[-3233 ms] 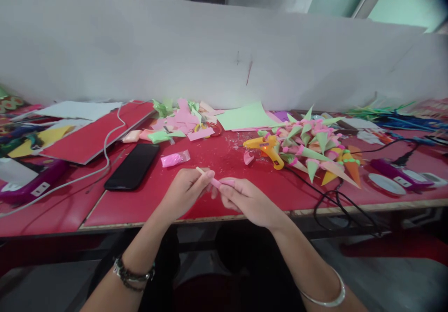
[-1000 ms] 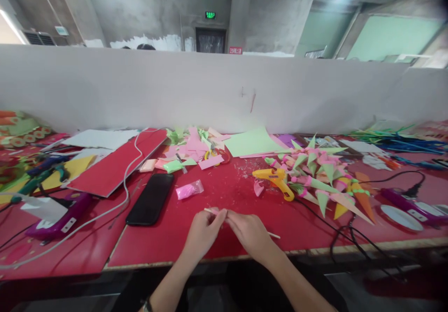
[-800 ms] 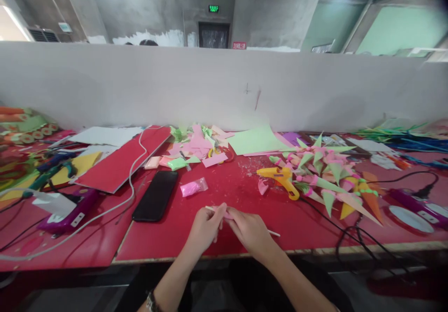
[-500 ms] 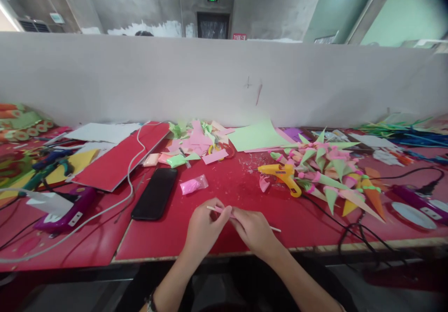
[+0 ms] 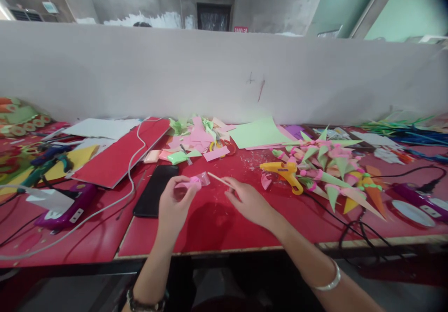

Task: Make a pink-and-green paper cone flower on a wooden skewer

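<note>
Clock directions are taken from the point midway between two bare hands, which are held apart over a red table [image 5: 217,235]. Nearest, a dark bracelet [image 5: 145,305] is worn on the left wrist and a silvery bangle [image 5: 332,280] on the right. At 8 o'clock, a small pink piece [image 5: 183,185] is pinched between thumb and forefinger of the left hand [image 5: 175,204]; its outline is hard to separate from the pink packet [image 5: 204,178] behind it. At 4 o'clock, a pale stick [image 5: 217,178] is gripped in the fingertips of the right hand [image 5: 249,203], its free end pointed toward 10. A black phone [image 5: 149,197] is laid flat at 9, partly hidden by the left hand. At 3, a yellow glue gun [image 5: 284,170] is set beside piled paper cones [image 5: 324,159]. Farther off, a red board [image 5: 115,158] is crossed by a white cable [image 5: 131,174] at 10, paper scraps [image 5: 199,138] are heaped at 12, and a green sheet [image 5: 257,133] is spread at 1. Beyond, the table is bounded by a grey partition [image 5: 157,67].
</note>
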Demonstrator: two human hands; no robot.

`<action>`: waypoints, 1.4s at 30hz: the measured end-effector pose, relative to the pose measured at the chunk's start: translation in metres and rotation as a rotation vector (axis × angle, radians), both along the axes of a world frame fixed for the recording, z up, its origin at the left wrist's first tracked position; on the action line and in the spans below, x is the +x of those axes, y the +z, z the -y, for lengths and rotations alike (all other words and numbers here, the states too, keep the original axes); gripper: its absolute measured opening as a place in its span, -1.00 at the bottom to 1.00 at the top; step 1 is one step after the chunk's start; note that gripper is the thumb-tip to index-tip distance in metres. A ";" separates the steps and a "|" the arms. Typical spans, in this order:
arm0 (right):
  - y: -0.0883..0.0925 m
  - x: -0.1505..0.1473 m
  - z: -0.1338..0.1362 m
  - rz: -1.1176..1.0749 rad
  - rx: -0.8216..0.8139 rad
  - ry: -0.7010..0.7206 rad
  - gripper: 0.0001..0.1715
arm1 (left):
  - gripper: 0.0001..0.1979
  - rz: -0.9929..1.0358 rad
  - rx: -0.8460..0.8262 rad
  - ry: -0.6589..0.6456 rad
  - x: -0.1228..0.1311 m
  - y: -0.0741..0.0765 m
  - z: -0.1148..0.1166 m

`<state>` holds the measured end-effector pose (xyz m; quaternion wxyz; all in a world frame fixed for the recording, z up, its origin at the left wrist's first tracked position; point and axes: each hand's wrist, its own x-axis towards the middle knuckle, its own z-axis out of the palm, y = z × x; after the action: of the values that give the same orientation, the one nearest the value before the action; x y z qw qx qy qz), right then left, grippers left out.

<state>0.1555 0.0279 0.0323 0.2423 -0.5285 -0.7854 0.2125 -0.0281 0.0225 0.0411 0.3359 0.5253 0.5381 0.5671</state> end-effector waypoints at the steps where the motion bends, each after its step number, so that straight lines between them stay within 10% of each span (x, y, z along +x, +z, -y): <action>1: 0.000 -0.002 -0.008 0.012 0.010 0.012 -0.54 | -0.77 0.003 0.014 0.026 -0.003 0.000 -0.002; 7: -0.003 -0.009 -0.034 0.178 0.036 -0.008 -0.40 | -0.79 -0.211 0.102 -0.051 -0.004 -0.008 -0.001; 17: -0.011 0.018 0.017 -0.217 -0.119 0.076 -0.53 | -0.48 -0.826 -0.005 -0.516 0.017 -0.030 0.004; 21: -0.022 0.018 0.026 -0.287 -0.153 0.062 -0.46 | -0.41 -0.809 -0.044 -0.614 0.014 -0.034 0.003; 28: -0.028 0.011 0.034 -0.287 -0.128 0.083 -0.40 | -0.86 -0.843 -0.107 -0.664 0.016 -0.026 0.003; 42: -0.030 0.013 0.032 -0.344 -0.139 0.081 -0.61 | -0.84 -0.940 -0.019 -0.689 0.015 -0.024 0.004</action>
<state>0.1685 -0.0042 0.0027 0.3272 -0.4676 -0.7366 0.3630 -0.0134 0.0181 0.0175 0.2310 0.8623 0.4326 0.1262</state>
